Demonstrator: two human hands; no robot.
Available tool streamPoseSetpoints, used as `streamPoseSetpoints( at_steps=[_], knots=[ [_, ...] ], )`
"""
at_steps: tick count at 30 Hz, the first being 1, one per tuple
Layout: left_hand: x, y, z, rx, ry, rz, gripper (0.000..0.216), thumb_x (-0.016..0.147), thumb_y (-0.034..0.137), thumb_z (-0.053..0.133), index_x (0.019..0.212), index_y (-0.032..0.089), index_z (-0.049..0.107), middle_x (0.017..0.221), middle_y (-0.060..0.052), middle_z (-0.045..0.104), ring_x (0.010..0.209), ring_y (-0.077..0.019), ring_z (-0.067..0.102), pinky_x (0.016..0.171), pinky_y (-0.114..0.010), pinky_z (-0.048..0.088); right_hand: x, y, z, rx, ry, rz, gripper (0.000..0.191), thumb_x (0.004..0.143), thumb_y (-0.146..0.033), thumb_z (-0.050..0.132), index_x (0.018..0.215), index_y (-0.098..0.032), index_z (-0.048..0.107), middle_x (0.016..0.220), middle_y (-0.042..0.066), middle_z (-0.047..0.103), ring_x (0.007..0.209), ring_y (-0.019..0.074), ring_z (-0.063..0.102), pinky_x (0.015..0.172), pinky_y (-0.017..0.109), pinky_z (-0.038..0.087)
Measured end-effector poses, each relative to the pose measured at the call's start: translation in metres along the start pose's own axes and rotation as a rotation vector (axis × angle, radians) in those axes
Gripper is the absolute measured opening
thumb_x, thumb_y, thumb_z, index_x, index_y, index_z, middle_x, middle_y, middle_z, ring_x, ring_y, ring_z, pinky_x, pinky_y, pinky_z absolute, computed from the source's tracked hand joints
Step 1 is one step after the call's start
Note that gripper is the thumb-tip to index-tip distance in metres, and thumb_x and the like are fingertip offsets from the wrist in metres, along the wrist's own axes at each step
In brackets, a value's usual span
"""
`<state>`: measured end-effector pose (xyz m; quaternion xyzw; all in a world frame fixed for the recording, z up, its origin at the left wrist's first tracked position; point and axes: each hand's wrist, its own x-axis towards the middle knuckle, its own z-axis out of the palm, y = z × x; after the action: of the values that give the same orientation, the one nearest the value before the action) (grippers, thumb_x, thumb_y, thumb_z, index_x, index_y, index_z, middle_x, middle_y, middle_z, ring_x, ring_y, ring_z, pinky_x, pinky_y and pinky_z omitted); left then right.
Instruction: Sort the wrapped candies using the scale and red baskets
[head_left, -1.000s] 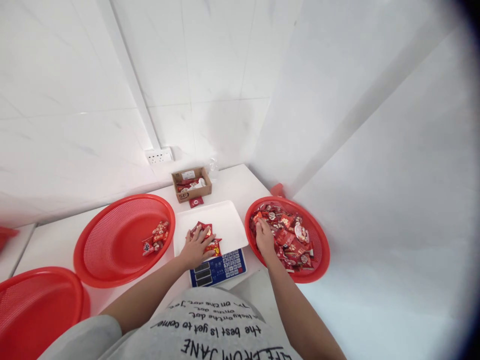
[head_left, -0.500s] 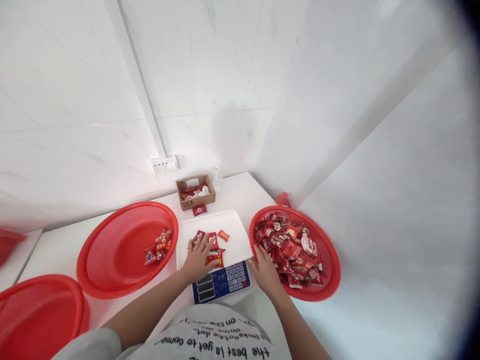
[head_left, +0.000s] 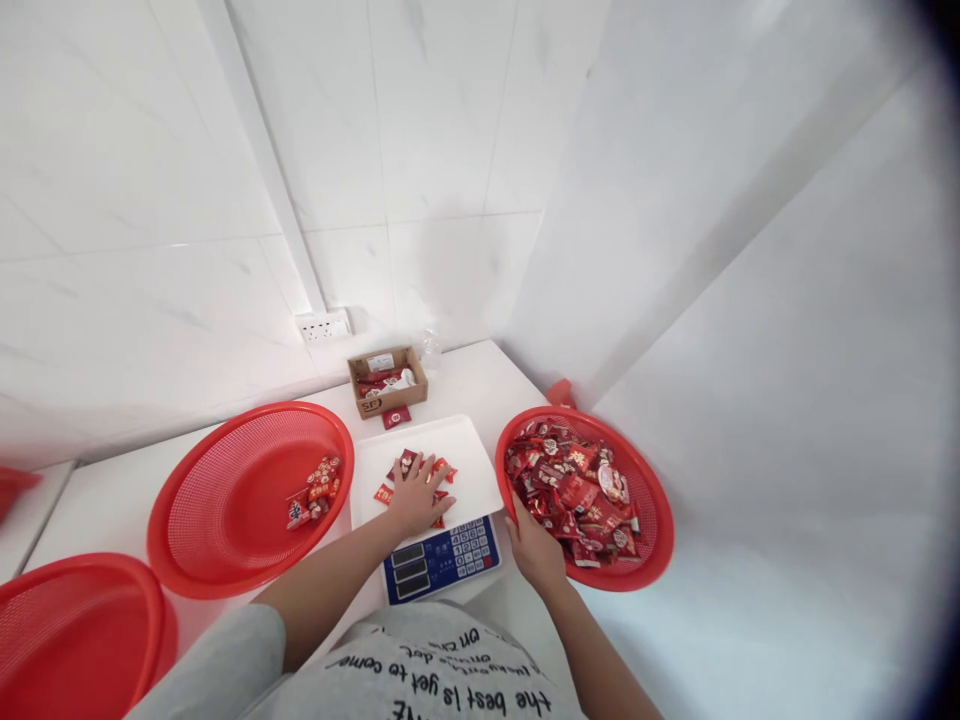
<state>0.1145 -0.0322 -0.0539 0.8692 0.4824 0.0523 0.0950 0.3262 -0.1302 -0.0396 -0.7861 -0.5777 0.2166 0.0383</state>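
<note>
My left hand [head_left: 415, 496] lies palm down with fingers spread over several small red candy packets [head_left: 406, 460] on the white tray [head_left: 480, 478] of a weighing scale. Part of the packets is hidden beneath it. The scale's blue keypad panel [head_left: 442, 565] shows in front of the tray. My right hand [head_left: 535, 548] is closed on the near left rim of a red mesh basket [head_left: 660, 520]. That basket holds a heap of red wrapped packets [head_left: 581, 490].
Left of the scale stands a red basket [head_left: 232, 500] with a few packets [head_left: 316, 492] at its right side. Another red basket [head_left: 75, 640] is at the lower left. Behind the tray are a cardboard box [head_left: 388, 382] of packets and one loose packet [head_left: 397, 417].
My left hand has slid slightly right and forward across the tray, and the packets beneath have shifted. My right hand stays at the basket rim. The whole view has moved a little.
</note>
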Motion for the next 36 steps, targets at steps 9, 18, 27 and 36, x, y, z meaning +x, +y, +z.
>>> streamPoseSetpoints(
  at_steps=[9,18,27,36],
  knots=[
    [-0.016,-0.021,-0.014,-0.026,0.097,0.066,0.046,0.085,0.051,0.038,0.118,0.020,0.052,0.136,-0.012,0.041,0.129,-0.0269,0.029,0.106,-0.054,0.010,0.001,0.001,0.002,-0.002,-0.012,0.004,0.052,0.091,-0.034,0.020,0.141,-0.021,0.021,0.130,0.008,0.050,0.106,0.0214,0.056,0.077,0.030,0.044],
    [-0.070,-0.048,-0.024,0.047,0.099,-0.182,0.055,0.086,0.046,0.038,0.136,0.024,0.035,0.146,-0.011,0.025,0.135,-0.0300,0.018,0.104,-0.059,0.012,0.000,0.001,0.003,-0.022,-0.006,0.003,0.052,0.091,-0.034,0.019,0.141,-0.020,0.021,0.131,0.008,0.049,0.106,0.0221,0.056,0.078,0.032,0.044],
    [-0.121,-0.110,-0.058,0.173,-0.082,-0.409,0.042,0.091,0.026,0.029,0.128,0.030,0.047,0.143,-0.008,0.034,0.134,-0.0256,0.023,0.106,-0.050,0.016,0.002,0.004,0.005,-0.004,-0.027,0.012,0.052,0.091,-0.034,0.019,0.140,-0.019,0.023,0.134,0.009,0.046,0.108,0.0220,0.055,0.078,0.032,0.044],
    [-0.149,-0.164,-0.080,0.276,-0.039,-0.757,0.045,0.090,0.031,0.028,0.134,0.024,0.040,0.143,-0.014,0.031,0.134,-0.0295,0.019,0.101,-0.053,0.023,0.000,0.003,0.003,-0.007,-0.025,-0.006,0.052,0.091,-0.032,0.020,0.141,-0.018,0.021,0.133,0.010,0.047,0.108,0.0225,0.055,0.080,0.033,0.044]
  ],
)
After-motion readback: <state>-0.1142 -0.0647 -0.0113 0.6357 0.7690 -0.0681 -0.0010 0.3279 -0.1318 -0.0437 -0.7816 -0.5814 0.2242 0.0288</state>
